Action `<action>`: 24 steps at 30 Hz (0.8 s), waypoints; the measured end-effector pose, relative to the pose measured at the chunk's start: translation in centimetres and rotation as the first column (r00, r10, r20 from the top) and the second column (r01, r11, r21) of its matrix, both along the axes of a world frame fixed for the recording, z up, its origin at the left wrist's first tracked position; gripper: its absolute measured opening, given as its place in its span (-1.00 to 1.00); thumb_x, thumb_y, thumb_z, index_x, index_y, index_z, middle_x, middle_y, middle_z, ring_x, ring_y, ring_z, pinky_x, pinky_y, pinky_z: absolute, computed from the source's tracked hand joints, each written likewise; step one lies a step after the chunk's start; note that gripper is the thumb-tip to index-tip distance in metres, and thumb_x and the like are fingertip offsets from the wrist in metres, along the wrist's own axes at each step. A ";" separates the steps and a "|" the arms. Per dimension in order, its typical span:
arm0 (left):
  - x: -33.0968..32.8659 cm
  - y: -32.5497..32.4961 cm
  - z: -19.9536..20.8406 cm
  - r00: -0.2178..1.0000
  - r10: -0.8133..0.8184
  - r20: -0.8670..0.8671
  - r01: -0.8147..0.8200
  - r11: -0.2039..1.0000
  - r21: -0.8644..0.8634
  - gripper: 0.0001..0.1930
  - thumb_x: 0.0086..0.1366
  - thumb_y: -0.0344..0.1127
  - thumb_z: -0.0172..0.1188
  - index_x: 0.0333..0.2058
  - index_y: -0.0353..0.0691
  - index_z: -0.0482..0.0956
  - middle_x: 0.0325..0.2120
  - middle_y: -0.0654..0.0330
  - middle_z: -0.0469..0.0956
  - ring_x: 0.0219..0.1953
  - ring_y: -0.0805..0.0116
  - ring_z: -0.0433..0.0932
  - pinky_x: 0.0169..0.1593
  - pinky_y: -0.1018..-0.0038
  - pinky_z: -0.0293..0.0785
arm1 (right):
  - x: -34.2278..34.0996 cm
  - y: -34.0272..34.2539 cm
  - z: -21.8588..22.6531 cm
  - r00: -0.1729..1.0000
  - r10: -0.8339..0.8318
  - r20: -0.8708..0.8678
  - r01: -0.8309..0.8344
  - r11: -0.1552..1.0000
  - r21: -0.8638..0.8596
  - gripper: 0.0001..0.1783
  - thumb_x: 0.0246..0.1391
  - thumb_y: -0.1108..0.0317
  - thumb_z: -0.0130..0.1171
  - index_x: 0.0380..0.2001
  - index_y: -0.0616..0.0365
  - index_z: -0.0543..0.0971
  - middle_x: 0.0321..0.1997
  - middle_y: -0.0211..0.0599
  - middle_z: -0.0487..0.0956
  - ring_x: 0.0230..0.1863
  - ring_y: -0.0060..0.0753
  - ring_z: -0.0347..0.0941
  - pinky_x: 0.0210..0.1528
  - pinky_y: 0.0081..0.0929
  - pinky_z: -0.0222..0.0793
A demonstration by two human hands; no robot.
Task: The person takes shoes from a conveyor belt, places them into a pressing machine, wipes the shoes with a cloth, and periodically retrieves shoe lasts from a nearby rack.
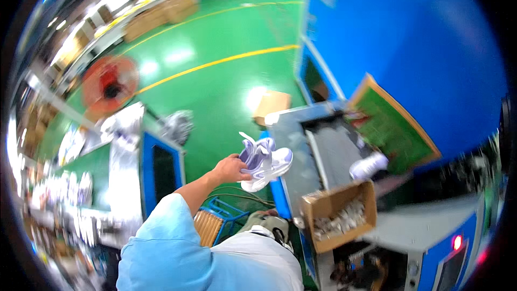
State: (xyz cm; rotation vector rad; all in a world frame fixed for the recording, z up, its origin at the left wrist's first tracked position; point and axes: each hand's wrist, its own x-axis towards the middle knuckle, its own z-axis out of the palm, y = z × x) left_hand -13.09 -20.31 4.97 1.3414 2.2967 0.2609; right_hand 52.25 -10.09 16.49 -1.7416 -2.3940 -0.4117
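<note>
My left hand [231, 169], its arm reaching out from a light blue sleeve, is closed on the heel end of white and lavender sneakers [261, 173]. They look like a pair held together, toes pointing right, in the air beside the grey edge of a machine bench. My right hand is out of view. Another white sneaker [369, 166] rests at the right side of the conveyor belt [340, 151], a little blurred. Nearer to me, an open cardboard box [339, 193] holds many small pale crumpled pieces.
A blue machine [409, 32] with a green wood-framed board [396, 124] stands right. Below me is a slatted stool [209, 227] with a blue frame. A cardboard box [272, 105] sits on the green floor. Left are a shoe-laden bench [101, 175] and a red fan [110, 83].
</note>
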 end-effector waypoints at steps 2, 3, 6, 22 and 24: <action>-0.3 -7.6 3.3 0.982 0.177 -0.059 -0.180 0.983 -0.044 -0.47 0.02 0.25 0.16 -0.32 -0.11 0.70 -0.20 0.05 0.63 0.13 -0.12 0.38 0.18 0.19 0.33 | 0.6 1.6 -1.8 0.928 -0.222 -0.300 0.187 0.972 -0.142 -0.75 0.11 0.19 0.17 -0.34 0.14 0.67 -0.25 -0.11 0.63 -0.21 -0.06 0.53 -0.04 -0.17 0.40; -0.6 -12.2 3.7 0.963 0.255 -0.088 -0.262 0.961 -0.085 -0.47 0.01 0.25 0.16 -0.33 -0.11 0.70 -0.20 0.06 0.63 0.12 -0.12 0.39 0.18 0.19 0.34 | -2.0 2.7 -0.4 0.950 -0.061 -0.306 0.047 0.998 -0.051 -0.76 0.10 0.20 0.19 -0.35 0.13 0.68 -0.29 -0.12 0.63 -0.24 -0.06 0.53 -0.08 -0.19 0.42; -0.9 -27.5 6.3 0.850 0.447 -0.280 -0.505 0.842 -0.189 -0.52 -0.01 0.20 0.17 -0.38 -0.10 0.71 -0.22 0.08 0.64 0.06 -0.07 0.44 0.15 0.17 0.36 | -9.4 3.1 4.3 0.912 0.214 -0.351 -0.187 0.976 0.110 -0.79 0.08 0.21 0.25 -0.37 0.11 0.70 -0.37 -0.14 0.64 -0.31 -0.07 0.53 -0.17 -0.24 0.45; 2.1 -3.8 -6.8 0.798 0.581 0.162 -0.602 0.753 0.264 -0.74 0.20 -0.23 0.13 -0.20 -0.24 0.59 -0.22 -0.06 0.59 -0.13 -0.06 0.54 -0.05 0.17 0.47 | -17.0 11.8 9.9 0.898 0.289 -0.331 -0.018 0.776 0.631 -0.55 0.21 0.24 0.10 0.05 0.36 0.47 0.03 0.18 0.49 0.06 0.07 0.42 0.16 -0.08 0.29; 6.1 9.5 -7.9 0.928 0.183 0.324 -0.283 0.913 0.294 -0.65 0.20 -0.21 0.13 -0.07 -0.22 0.53 -0.09 0.01 0.56 -0.04 0.02 0.52 0.05 0.21 0.44 | -14.2 15.0 9.9 0.984 -0.053 -0.169 0.141 0.816 0.560 -0.47 0.32 0.12 -0.09 0.20 0.29 0.34 0.28 0.00 0.33 0.32 -0.04 0.21 0.30 -0.13 0.12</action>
